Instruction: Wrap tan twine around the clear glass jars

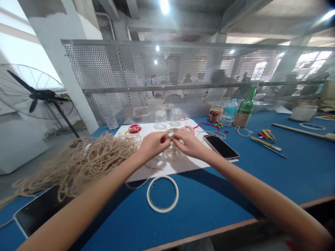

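Craft workshop, housed in a bare industrial hall (89, 14). Structure: concrete ceiling beams (242, 17), raw and unclad; bright ceiling lamp (164, 6). Work surface: blue-topped bench (199, 212). Partition: perforated metal screen (146, 66), behind bench. Equipment: large pedestal fan (43, 94), left. Craft stock on bench: heap of coarse twine (99, 160); clear glass jars (161, 120); white ring-shaped roll (162, 210); green bottle (247, 104). Hand tools: yellow-handled piece (267, 135), right side.

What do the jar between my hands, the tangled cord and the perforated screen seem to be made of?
The jar looks like clear, glossy glass, though plastic is possible: light shows through its walls. The tangled cord seems matte plant fibre, perhaps jute, judging by its tan, ropy strands. The perforated screen is probably metal, from its dull grey sheen.
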The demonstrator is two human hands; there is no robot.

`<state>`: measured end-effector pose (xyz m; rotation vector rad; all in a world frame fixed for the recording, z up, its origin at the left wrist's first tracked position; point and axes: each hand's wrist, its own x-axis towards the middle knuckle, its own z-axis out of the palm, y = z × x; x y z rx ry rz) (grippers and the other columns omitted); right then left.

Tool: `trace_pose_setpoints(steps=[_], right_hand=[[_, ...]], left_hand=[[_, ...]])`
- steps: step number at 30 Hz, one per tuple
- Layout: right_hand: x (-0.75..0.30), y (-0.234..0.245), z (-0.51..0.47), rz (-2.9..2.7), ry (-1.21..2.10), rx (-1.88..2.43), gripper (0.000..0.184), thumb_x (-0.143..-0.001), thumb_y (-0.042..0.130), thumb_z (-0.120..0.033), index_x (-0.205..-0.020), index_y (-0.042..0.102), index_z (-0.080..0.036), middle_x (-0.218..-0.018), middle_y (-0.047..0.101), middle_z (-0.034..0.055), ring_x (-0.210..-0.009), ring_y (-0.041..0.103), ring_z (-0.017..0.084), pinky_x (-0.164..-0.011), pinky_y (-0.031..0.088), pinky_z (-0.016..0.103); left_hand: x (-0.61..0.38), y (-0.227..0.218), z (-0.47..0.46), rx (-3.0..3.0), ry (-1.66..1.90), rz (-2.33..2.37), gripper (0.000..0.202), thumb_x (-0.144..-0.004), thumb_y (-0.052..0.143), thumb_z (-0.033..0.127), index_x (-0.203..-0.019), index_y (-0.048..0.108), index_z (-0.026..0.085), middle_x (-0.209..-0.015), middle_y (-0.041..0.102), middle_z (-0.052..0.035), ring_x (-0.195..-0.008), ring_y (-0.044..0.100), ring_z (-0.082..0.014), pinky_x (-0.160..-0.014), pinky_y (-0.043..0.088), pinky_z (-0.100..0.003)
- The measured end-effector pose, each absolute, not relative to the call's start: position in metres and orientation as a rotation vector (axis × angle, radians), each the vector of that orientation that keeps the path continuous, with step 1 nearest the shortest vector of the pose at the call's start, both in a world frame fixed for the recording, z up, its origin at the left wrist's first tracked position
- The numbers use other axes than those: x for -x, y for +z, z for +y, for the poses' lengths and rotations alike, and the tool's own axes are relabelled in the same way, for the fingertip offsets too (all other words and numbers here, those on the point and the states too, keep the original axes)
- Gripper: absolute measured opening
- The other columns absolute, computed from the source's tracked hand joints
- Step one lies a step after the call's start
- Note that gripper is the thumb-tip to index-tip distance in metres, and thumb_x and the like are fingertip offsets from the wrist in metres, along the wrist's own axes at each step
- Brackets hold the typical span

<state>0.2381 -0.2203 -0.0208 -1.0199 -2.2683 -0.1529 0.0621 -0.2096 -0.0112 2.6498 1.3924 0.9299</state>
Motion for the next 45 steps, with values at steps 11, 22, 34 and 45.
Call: trace_pose_setpoints(steps=[11, 22, 34, 45], right_hand=[[-0.238, -0.022, -0.221, -2.263, -0.141, 0.991, 0.013, -0.084, 0.043, -0.021, -0.082, 0.056, -0.018, -0.081, 0.061, 0.0029, -0.087, 0.053, 0.018, -0.095, 0.020, 0.041], [-0.239, -0.022, -0.221, -2.265, -0.121, 0.999, 0.013, -0.085, 0.043, -0.021, -0.084, 0.056, -0.018, -0.083, 0.061, 0.0033, -0.090, 0.053, 0.018, -0.095, 0.020, 0.041], [-0.238, -0.022, -0.220, -2.272, -0.128, 0.993, 0.014, -0.085, 0.042, -0.019, -0.083, 0.056, -0.017, -0.082, 0.060, 0.0037, -0.088, 0.052, 0.018, -0.094, 0.020, 0.041], [-0.238, -0.022, -0.218, -2.282, -0.149, 0.959, 0.014, -0.083, 0.041, -0.017, -0.079, 0.054, -0.018, -0.079, 0.058, 0.0033, -0.084, 0.051, 0.017, -0.093, 0.023, 0.040]], left_hand=[[-0.060, -0.011, -0.204, -2.786, 0.896, 1.318, 0.020, -0.074, 0.050, 0.026, -0.057, 0.047, 0.016, -0.055, 0.051, 0.0017, -0.053, 0.042, -0.0104, -0.051, 0.026, -0.022], [-0.058, -0.013, -0.196, -2.804, 0.875, 1.253, 0.020, -0.074, 0.050, 0.025, -0.057, 0.046, 0.016, -0.054, 0.049, 0.0021, -0.052, 0.041, -0.0101, -0.050, 0.026, -0.022], [-0.056, -0.014, -0.196, -2.867, 0.841, 1.247, 0.018, -0.076, 0.048, 0.025, -0.060, 0.046, 0.017, -0.056, 0.049, 0.0014, -0.053, 0.041, -0.0108, -0.051, 0.026, -0.023], [-0.060, -0.013, -0.202, -2.956, 0.769, 1.361, 0.015, -0.077, 0.047, 0.024, -0.064, 0.049, 0.017, -0.061, 0.053, -0.0003, -0.055, 0.045, -0.0122, -0.052, 0.028, -0.024]])
